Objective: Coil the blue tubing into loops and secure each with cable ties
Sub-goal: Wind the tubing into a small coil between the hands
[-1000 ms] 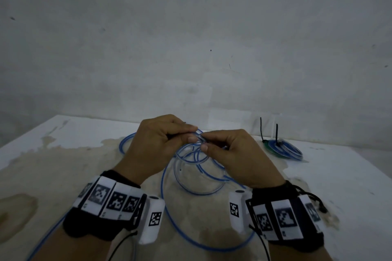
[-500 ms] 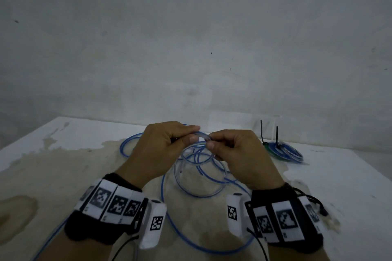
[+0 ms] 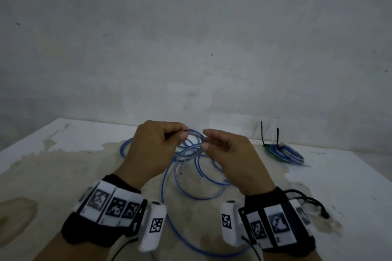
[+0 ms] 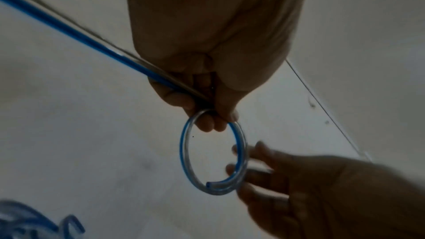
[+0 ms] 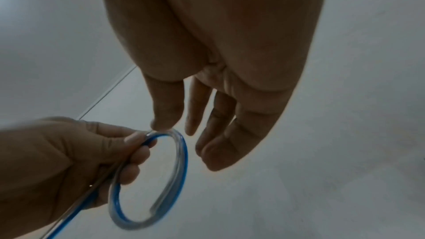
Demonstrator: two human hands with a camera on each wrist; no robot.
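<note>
Since 0.5 s ago the right hand [image 3: 231, 159] has let go, fingers now spread beside the small loop [image 4: 212, 154]. On the left, the left hand [image 3: 154, 146] pinches that blue tubing [image 3: 191, 178] loop above the table [image 3: 53, 167]. Coiling is underway; next, the right hand likely must regrasp and wind 1 more turn.

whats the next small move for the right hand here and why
Probably bring the right hand back onto the small loop and pinch its far side. The left hand alone grips the loop, the right fingers are spread beside it, and the cut end lies loose inside the ring with no tie visible on it, so it could spring open.
</note>
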